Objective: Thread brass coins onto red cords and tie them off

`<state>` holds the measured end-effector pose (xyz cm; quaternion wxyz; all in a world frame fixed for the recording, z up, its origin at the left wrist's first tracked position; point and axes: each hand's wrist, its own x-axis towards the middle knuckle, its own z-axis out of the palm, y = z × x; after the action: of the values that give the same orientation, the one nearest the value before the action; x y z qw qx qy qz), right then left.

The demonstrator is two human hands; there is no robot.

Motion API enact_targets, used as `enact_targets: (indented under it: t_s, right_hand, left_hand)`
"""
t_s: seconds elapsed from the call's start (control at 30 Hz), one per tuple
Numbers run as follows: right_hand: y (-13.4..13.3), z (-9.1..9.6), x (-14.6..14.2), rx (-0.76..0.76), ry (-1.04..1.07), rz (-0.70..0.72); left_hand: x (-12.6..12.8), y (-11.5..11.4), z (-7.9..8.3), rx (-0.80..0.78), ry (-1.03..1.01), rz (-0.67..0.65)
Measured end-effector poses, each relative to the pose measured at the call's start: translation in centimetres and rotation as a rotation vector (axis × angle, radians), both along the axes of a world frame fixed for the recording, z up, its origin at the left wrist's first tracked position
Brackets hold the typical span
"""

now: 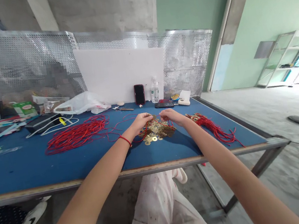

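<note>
Both my arms reach out over a blue table (20,168). My left hand (141,122) and my right hand (170,116) hover close together above a pile of brass coins (155,131). Each hand pinches its fingers on a thin red string (156,120) that runs between them over the coins. A large loose bundle of red strings (78,134) lies to the left of my left hand. To the right of my right hand lies a smaller bundle of red strings with coins on them (213,126). A red band circles my left wrist.
At the table's back stand a phone (139,94), a water bottle (154,90), a white board (121,73) and a perforated metal screen. A white plastic bag (81,103), cables and packets lie at the back left. A shoe (30,219) shows under the table's left.
</note>
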<state>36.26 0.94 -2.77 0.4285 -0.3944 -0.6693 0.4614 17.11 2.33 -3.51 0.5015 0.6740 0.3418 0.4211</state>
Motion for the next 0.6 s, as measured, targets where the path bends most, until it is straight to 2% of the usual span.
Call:
enact_targets:
  t_s: [0.13, 0.37, 0.47, 0.6]
  right_hand:
    - [0.0, 0.7, 0.7, -0.108, 0.337, 0.012]
    - [-0.4, 2.2, 2.4, -0.013, 0.817, 0.034]
    - [-0.4, 2.4, 2.5, -0.008, 0.844, -0.056]
    - [-0.1, 2.0, 2.1, 0.046, 0.638, -0.216]
  left_hand:
    - [-0.1, 0.4, -0.1, -0.020, -0.050, 0.027]
    - [-0.2, 0.6, -0.2, 0.052, -0.065, 0.056]
    - [-0.2, 0.5, 0.0, 0.062, -0.090, 0.036]
    - [-0.1, 0.2, 0.2, 0.075, -0.111, 0.025]
